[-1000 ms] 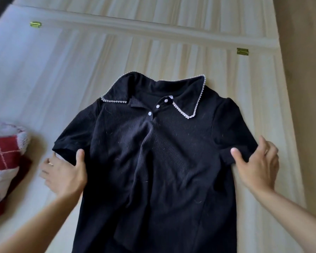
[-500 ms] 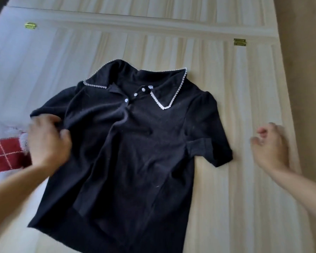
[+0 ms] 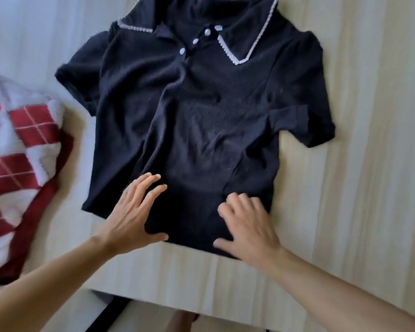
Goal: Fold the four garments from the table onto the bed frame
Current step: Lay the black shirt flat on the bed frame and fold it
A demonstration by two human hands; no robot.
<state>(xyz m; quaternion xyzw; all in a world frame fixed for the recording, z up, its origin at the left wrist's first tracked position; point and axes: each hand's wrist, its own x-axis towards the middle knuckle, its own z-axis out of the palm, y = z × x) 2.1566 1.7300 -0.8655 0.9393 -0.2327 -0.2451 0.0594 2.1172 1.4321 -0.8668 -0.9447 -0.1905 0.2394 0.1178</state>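
A black short-sleeved polo shirt with a white-trimmed collar and white buttons lies face up on the pale wooden bed frame, collar away from me. Wrinkles run down its middle. My left hand rests flat on the lower left part of the shirt, fingers spread. My right hand lies on the shirt's bottom hem at the lower right, fingers slightly curled. Neither hand grips the cloth. A red and white checked garment lies bunched at the left edge of the view.
The near edge of the wooden panel runs just below my hands, with a dark gap and floor beneath it. Bare wood extends to the right of the shirt.
Both hands left the sleeves and came down to the shirt's bottom hem. My view has shifted closer and lower, so the shirt now fills the upper frame.
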